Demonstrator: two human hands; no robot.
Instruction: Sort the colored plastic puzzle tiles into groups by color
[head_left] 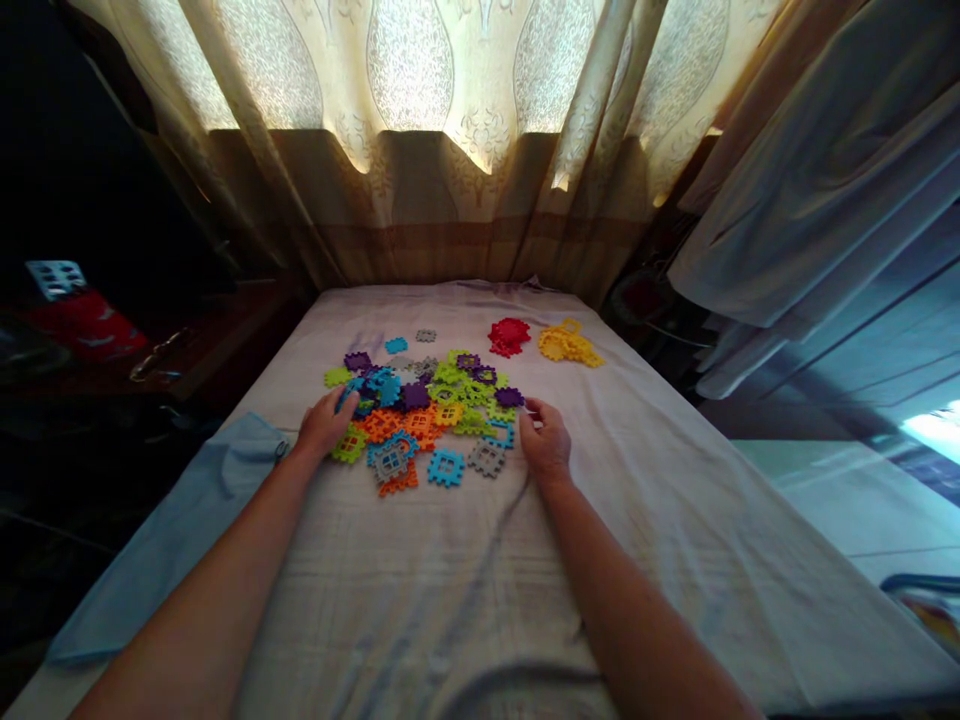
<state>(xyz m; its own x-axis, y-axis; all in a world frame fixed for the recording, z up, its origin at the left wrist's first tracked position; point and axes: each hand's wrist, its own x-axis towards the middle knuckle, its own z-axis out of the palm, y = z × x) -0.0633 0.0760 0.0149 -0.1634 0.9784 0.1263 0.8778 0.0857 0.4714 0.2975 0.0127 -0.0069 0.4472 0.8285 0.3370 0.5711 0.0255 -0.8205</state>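
A pile of flat plastic interlocking tiles with notched edges lies on the sheet, in green, orange, purple, blue and grey. At the pile's left edge is my left hand [324, 422], its thumb and forefinger closed around the edge of a blue tile [348, 394]. My right hand [546, 440] rests on the pile's right side, thumb and fingers slightly apart and curved, close to a purple tile [510, 397]. Nothing shows in its grasp. A grey tile [487, 458] and a blue window tile [446, 467] lie along the pile's near side.
A red group of pieces [509, 336] and a yellow group [568, 343] sit farther back on the bed sheet [420, 580]. Light blue cloth [180, 530] lies at the left edge. Curtains [450, 220] hang behind; garments [810, 180] hang at the right.
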